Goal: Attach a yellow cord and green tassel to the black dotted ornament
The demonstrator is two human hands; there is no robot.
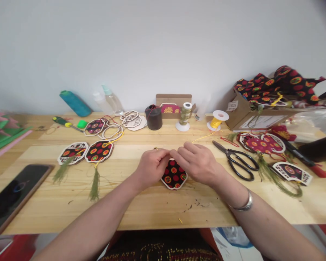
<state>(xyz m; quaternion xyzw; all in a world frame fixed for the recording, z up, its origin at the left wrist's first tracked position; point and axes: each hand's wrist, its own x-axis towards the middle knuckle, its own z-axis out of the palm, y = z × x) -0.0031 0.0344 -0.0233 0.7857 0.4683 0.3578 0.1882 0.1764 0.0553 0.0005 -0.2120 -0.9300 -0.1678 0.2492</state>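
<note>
Both of my hands meet over a small fan-shaped ornament point(174, 175) covered in black cloth with red and yellow dots; it lies flat on the wooden table point(163, 203). My left hand point(151, 166) is closed in a pinch at the ornament's top edge. My right hand point(197, 160) is curled beside it, fingertips pressed together at the same spot. A thin yellow cord point(203, 137) runs from my right hand back to a yellow spool point(217, 121). What exactly the fingertips grip is hidden.
Black scissors point(239, 161) lie right of my hands. Finished tasselled ornaments point(85, 152) sit at left, more point(263, 143) at right. A phone point(13, 194) lies at the near left edge. A black thread spool point(153, 117), a green spool point(185, 115) and a cardboard box of cloth point(250, 108) stand behind.
</note>
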